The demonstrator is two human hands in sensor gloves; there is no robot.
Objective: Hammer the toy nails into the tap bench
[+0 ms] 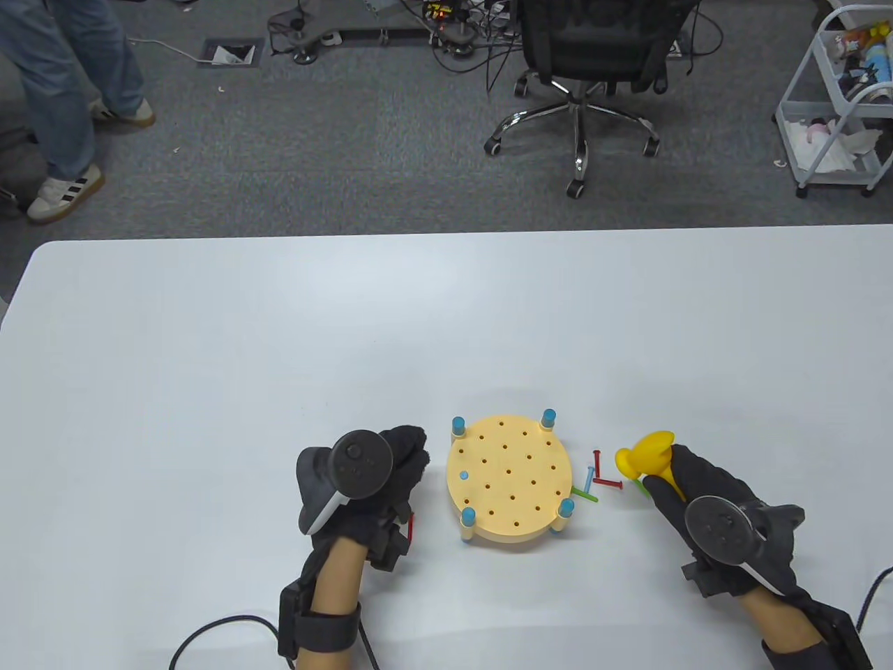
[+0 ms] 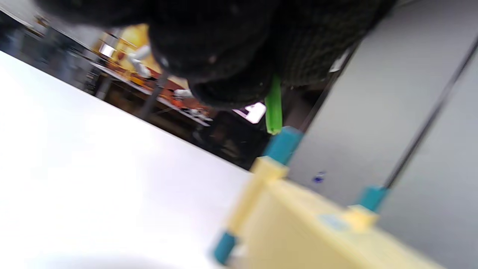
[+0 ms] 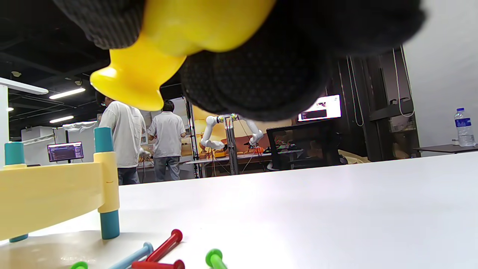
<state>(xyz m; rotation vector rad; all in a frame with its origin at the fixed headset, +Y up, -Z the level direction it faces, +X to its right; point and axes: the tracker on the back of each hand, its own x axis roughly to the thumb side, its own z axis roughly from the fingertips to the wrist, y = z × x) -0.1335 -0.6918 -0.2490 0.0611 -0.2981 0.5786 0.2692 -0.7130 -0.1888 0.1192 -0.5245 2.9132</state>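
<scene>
The round yellow tap bench (image 1: 506, 481) stands on blue legs at the table's front middle, with one light blue nail (image 1: 464, 475) set in a hole near its left edge. My left hand (image 1: 410, 450) is just left of the bench. In the left wrist view its fingers (image 2: 224, 56) pinch a green nail (image 2: 273, 108) that points down near a blue bench post (image 2: 282, 145). My right hand (image 1: 666, 474) grips the yellow toy hammer (image 1: 650, 455) to the right of the bench; the hammer also shows in the right wrist view (image 3: 168, 45). Loose nails (image 1: 598, 480) lie between bench and hammer.
The loose nails are two red (image 3: 164, 243), one blue (image 3: 130, 257) and green ones (image 3: 214, 258), beside the bench leg (image 3: 109, 224). A small red piece (image 1: 411, 527) shows at my left hand's edge. The white table (image 1: 279, 349) stretches far behind.
</scene>
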